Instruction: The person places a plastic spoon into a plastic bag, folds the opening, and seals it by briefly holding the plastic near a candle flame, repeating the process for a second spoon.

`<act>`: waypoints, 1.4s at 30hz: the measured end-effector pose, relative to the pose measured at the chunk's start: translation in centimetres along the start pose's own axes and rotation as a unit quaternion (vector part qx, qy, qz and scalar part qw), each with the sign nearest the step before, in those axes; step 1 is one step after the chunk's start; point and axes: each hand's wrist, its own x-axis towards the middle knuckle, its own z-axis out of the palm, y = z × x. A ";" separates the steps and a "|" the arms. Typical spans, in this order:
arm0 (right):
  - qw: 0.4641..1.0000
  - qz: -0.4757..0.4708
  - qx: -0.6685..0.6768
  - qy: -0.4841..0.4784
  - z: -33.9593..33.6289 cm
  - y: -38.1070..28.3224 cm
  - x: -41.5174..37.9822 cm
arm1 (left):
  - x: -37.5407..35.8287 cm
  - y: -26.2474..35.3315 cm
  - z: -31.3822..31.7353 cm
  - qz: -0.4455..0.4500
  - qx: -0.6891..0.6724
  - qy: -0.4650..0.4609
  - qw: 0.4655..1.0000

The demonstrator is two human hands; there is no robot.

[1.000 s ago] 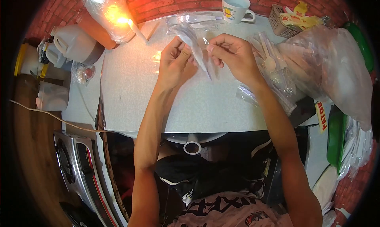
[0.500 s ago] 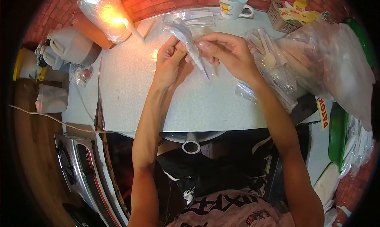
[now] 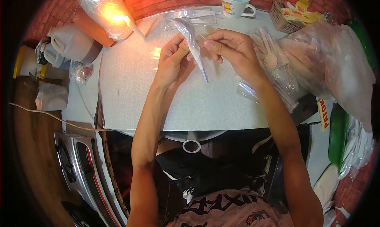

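Over the back half of the table, my left hand [image 3: 174,57] is closed on a narrow cutlery packet [image 3: 189,35] in clear plastic. Something white and folded shows inside it, and a slim pale handle points down out of its lower end. Just to the right, my right hand [image 3: 231,49] pinches a thin pale stick [image 3: 202,37] between thumb and fingers, its tip close beside the packet. Behind both hands lie similar clear packets [image 3: 194,14]. Loose wooden spoons [image 3: 271,59] in clear bags rest to the right of my right hand.
At the back edge stand a white mug [image 3: 234,5] and a small basket [image 3: 280,19]. A lit lamp or flame [image 3: 118,18] glows by a plastic bag at back left, near jugs [image 3: 75,45]. Large plastic bags [image 3: 340,69] crowd the right. A gas stove [image 3: 77,159] sits lower left.
My right hand has drawn slightly right, away from the packet, and the thin stick now shows in its pinch. The packet is held more upright in my left hand.
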 end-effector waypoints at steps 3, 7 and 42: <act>1.000 0.003 0.022 -0.004 0.1 0.0 0.0 | 0.1 0.0 -0.2 -0.002 -0.005 -0.016 1.000; 0.999 0.027 0.033 -0.021 0.0 -0.2 0.1 | 0.0 0.2 0.0 -0.003 0.004 -0.013 1.000; 0.998 0.051 -0.010 -0.042 -0.3 -0.7 0.0 | 0.2 0.5 -1.4 0.017 -0.018 -0.051 0.998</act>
